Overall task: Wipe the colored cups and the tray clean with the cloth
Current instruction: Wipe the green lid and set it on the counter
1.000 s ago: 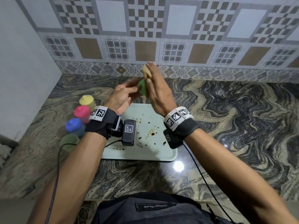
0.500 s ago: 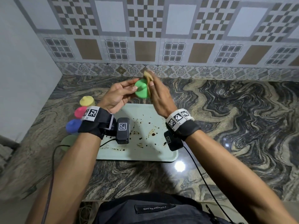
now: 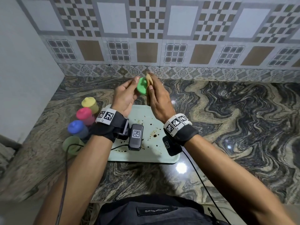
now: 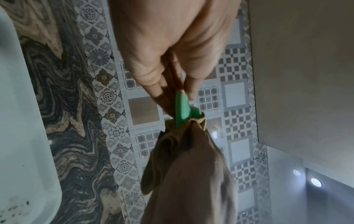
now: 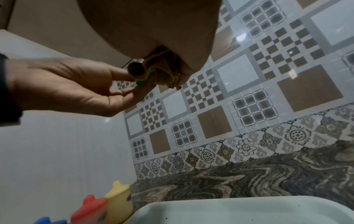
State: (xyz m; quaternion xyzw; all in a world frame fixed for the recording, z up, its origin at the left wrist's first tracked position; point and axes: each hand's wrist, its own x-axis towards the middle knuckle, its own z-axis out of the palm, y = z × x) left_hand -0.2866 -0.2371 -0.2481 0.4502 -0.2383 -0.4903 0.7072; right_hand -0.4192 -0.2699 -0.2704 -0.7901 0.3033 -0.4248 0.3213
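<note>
The left hand [image 3: 125, 95] pinched the green lid [image 3: 142, 86] by its rim, held aloft beyond the stained tray [image 3: 155, 125]; the right hand [image 3: 159, 98], immediately to its right, gripped the tan cloth [image 3: 149, 79] against the lid's face; green cup [image 3: 72, 144] stood uncapped at left.

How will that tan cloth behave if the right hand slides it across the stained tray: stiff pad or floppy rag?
Probably floppy: the cloth bunches in soft folds against the green lid. It likely needs flat finger pressure from the right hand, or it may drag over the tray stains unevenly.
</note>
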